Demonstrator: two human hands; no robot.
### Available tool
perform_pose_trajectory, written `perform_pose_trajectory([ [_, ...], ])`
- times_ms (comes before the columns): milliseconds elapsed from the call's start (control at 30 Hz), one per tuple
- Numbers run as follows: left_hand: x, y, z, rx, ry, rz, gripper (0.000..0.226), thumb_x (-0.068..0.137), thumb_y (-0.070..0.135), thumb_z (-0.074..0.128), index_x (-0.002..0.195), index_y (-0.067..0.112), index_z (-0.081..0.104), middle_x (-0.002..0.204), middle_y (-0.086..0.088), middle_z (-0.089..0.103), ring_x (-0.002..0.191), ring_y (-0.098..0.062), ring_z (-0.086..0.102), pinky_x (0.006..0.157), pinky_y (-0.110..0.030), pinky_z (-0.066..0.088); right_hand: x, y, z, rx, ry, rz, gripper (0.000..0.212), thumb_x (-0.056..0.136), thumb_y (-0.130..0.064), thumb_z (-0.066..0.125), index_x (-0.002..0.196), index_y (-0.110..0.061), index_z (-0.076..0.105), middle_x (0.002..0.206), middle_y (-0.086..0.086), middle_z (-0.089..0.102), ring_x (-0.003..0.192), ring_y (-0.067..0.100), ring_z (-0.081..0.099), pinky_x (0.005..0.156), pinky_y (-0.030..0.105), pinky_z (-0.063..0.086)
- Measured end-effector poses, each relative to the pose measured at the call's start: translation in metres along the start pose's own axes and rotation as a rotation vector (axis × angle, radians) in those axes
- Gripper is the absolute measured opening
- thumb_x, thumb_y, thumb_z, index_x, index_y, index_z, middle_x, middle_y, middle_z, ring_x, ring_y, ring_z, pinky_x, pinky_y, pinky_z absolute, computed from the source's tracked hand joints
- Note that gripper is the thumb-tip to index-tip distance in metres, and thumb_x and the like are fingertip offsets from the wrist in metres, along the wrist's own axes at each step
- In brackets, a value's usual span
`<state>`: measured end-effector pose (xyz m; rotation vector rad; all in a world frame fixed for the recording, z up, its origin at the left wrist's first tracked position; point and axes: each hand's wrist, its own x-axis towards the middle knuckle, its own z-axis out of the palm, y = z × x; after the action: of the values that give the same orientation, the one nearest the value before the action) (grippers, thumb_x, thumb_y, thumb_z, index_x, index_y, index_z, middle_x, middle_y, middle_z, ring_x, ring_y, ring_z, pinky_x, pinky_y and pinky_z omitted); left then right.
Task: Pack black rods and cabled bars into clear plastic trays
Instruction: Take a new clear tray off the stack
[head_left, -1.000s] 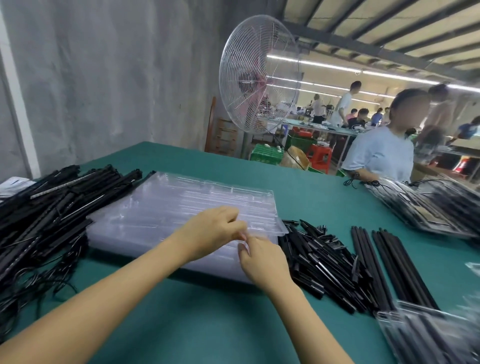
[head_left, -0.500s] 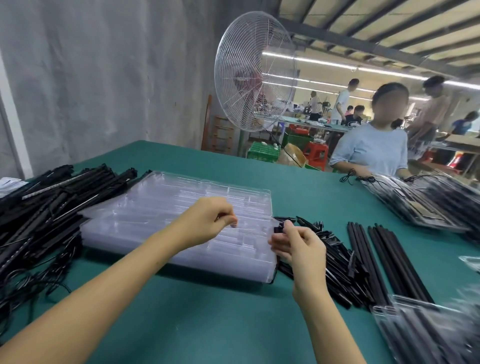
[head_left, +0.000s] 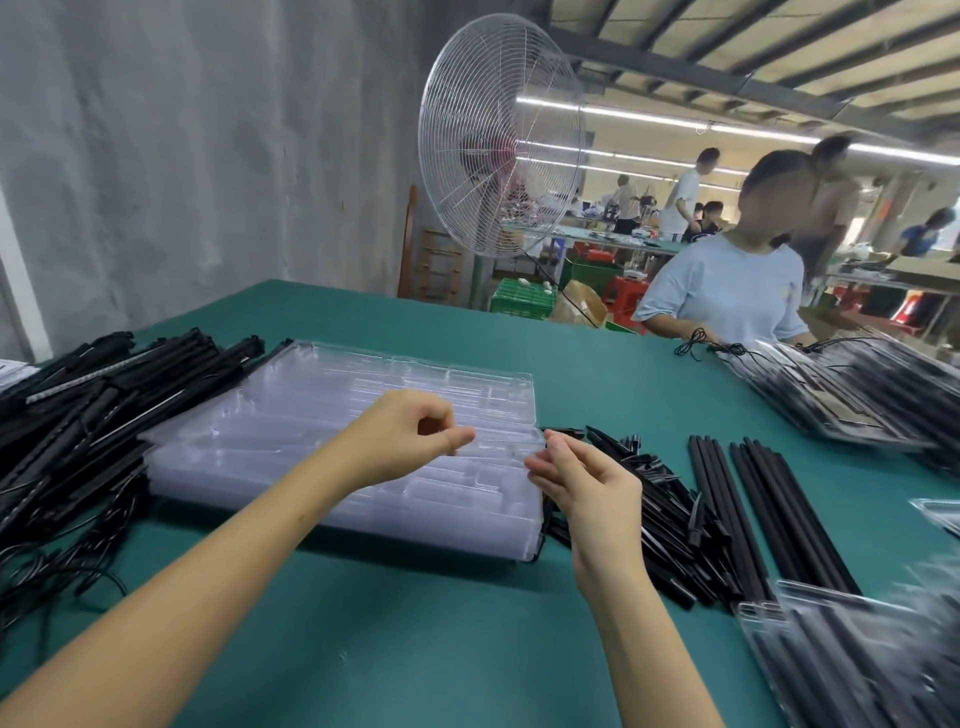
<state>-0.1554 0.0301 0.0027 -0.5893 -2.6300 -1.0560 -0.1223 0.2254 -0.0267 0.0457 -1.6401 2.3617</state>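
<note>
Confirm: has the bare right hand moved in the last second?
Yes: the right hand shifted rightward, from over the stack of clear plastic trays to its right edge.

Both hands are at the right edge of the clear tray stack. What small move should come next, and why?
Probably lift the top tray's right lip to free it from the stack. The clear trays lie nested and empty, the left hand and right hand have their fingertips near that edge, and the black rods wait beside it. Whether either hand grips the lip is unclear.
</note>
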Motion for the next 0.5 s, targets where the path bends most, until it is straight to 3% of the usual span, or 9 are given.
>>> perform_pose_trajectory([
  [167,0.002,-0.001,0.000,-0.075,-0.051,-0.103,0.031,0.086,0.039,0.064,0.059,0.022,0.063,0.046,0.014,0.048,0.046,-0.001,0.039,0.050,-0.012,0.033,-0.001,0.004,-0.001,0.158,-0.015,0.063,0.012,0.085,-0.004,0.062,0.096,-0.006,0.069,0.074,0.008,0.072,0.073,0.016,0.070,0.066,0.019,0.054],
  [333,0.004,-0.001,-0.003,-0.089,-0.101,-0.137,0.031,0.083,0.043,0.066,0.061,0.020,0.066,0.061,0.002,0.059,0.059,-0.008,0.049,0.064,-0.027,0.041,-0.002,0.009,0.000,0.278,-0.040,0.095,0.031,0.070,-0.011,0.067,0.101,-0.005,0.067,0.078,0.009,0.072,0.074,0.016,0.070,0.071,0.020,0.056],
  [500,0.006,0.000,-0.007,-0.082,-0.125,-0.165,0.033,0.081,0.047,0.067,0.061,0.019,0.067,0.059,0.006,0.060,0.061,-0.010,0.052,0.064,-0.027,0.042,-0.001,0.011,-0.001,0.285,-0.037,0.095,0.039,0.063,-0.012,0.072,0.100,-0.004,0.067,0.083,0.012,0.072,0.077,0.018,0.070,0.071,0.021,0.055],
])
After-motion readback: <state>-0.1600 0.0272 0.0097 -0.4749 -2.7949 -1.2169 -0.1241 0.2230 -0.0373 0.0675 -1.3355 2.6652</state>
